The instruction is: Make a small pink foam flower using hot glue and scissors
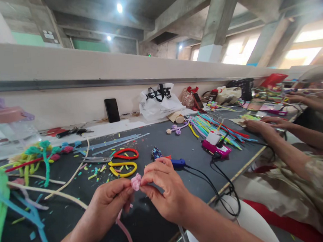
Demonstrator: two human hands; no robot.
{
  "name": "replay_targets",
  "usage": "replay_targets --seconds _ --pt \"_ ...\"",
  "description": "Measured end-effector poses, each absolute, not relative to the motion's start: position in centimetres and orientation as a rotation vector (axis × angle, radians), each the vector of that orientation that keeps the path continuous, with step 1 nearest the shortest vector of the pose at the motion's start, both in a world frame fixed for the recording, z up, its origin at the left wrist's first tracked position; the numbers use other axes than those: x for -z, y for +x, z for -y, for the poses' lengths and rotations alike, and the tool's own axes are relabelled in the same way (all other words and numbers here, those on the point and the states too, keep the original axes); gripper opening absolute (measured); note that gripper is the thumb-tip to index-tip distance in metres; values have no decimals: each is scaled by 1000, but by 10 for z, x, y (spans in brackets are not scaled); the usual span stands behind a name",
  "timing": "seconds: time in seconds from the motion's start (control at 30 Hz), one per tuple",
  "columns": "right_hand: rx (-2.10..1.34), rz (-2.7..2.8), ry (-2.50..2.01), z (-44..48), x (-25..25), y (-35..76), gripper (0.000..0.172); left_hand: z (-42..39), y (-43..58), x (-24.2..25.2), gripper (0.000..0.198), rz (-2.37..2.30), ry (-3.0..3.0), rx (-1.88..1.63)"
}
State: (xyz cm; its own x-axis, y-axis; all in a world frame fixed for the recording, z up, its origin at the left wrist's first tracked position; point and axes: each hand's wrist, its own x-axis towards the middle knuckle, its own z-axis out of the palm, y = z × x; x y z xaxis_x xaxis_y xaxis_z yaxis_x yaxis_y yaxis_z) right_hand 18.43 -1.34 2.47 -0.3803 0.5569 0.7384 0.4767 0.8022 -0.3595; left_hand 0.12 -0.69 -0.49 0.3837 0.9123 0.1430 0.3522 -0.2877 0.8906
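Observation:
A small pink pipe-cleaner flower (136, 182) is pinched between both hands over the front of the dark table. My left hand (111, 199) grips it from the left with thumb and forefinger. From the other side, my right hand (167, 189) holds its edge with closed fingertips. A pink stem (124, 230) hangs down below my left hand. Just beyond the hands lie scissors (122, 161) with one red and one yellow handle. Past my right hand is a blue-handled corded tool (177, 163), its tip partly hidden.
Finished fuzzy flowers (43, 152) and loose stems cover the left side. Coloured pipe cleaners (206, 126) lie beside a magenta power strip (218, 149), whose black cable hangs over the edge. A phone (112, 110) leans against the partition. Co-workers' hands (258, 126) are at the right.

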Motion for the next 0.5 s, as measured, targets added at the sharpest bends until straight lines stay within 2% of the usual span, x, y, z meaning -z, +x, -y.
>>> replay_targets --seconds 0.23,0.5 --pt "-121 1956 -779 15 -15 179 10 10 2 4 34 -1128 1917 -901" --pt "-317 1854 -729 14 -13 177 6 10 2 1 32 -1127 1887 -986"
